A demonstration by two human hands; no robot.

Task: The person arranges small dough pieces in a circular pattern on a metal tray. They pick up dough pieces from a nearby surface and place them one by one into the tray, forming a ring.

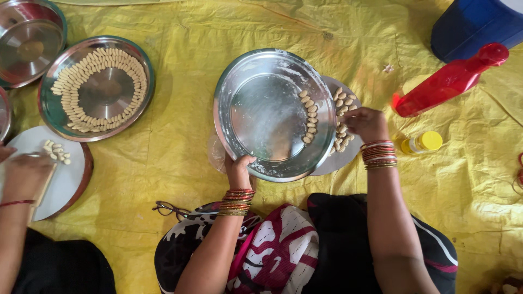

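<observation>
a: two hands of the person are busy here. the left hand (238, 170) grips the near rim of a steel plate (261, 117), fingers curled over the edge, and the plate is tilted up over a round white board (348, 155).

b: and the right hand (368, 123)?

a: it is at the right edge of the plate, fingers bent down onto small pale dough pieces (343, 117) on the board. whether it pinches one piece, one cannot tell. a short row of the same pieces lies inside the tilted plate, near its right side.

b: what is around?

a: all rests on a yellow sheet (180, 163). to the left is a second steel plate (96, 87) with dough pieces set in a ring, and an empty steel plate (30, 43) is behind it. another person's hand (24, 174) is on a second white board (65, 179) with few pieces. at the right lie a red bottle (449, 81), a small yellow-capped jar (422, 143) and a blue container (474, 24). eyeglasses (170, 209) lie near the left knee.
</observation>
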